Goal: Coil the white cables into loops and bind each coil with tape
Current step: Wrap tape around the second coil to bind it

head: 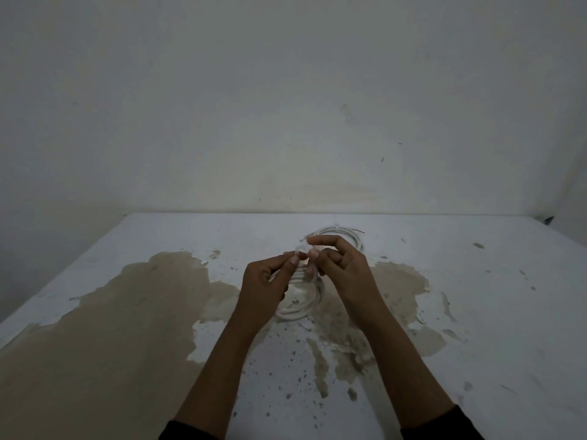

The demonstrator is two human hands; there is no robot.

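Two white cable coils lie on the table. The near coil (298, 308) rests under my hands, partly hidden by them. The far coil (336, 231) sits behind my right hand, with a tape band on its top and a thin reddish wire end pointing right. My left hand (270, 281) and my right hand (338, 268) are raised just above the near coil, fingertips close together. Between them they pinch a small pale strip of clear tape (300, 250), which looks bent into a small arch; its edges are hard to make out.
The table (476, 296) is white with large brown patches where paint has peeled, and small flakes scattered about. A plain pale wall (286, 106) stands right behind its far edge. The table's left edge runs diagonally toward me.
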